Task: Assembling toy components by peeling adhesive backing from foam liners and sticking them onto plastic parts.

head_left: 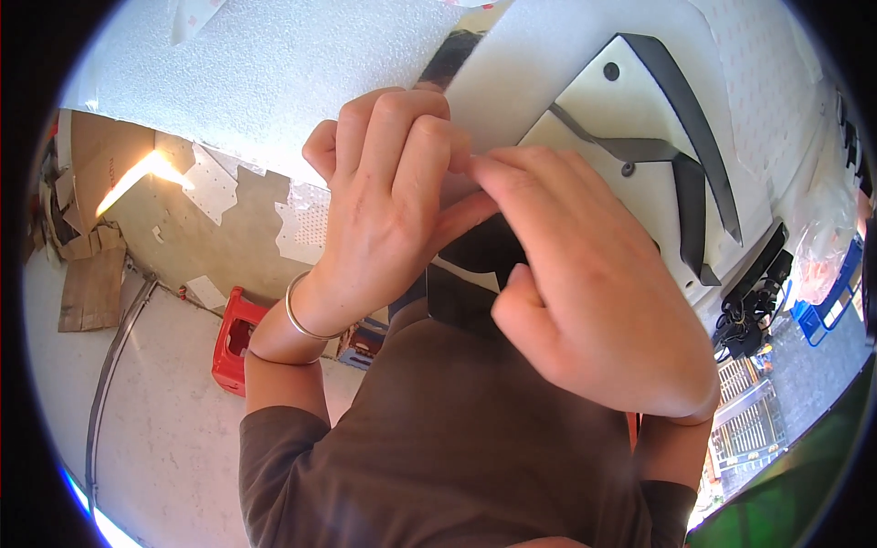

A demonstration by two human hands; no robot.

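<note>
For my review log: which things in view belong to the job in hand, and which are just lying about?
Likely in the job: left hand and right hand (grip contents unclear), cream panel, black straps on it.

Apparently lying about: red stool, dark cable tangle, clear plastic bag.

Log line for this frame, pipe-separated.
left hand: fingers curled | right hand: fingertips at left hand | grip contents: cannot tell | white panel: black strips on it, beyond right hand | red stool: picture left

Left hand (388, 164) raised, fingers curled, right hand (594, 274) angled across toward it, both arms (285, 379) bent.
</note>
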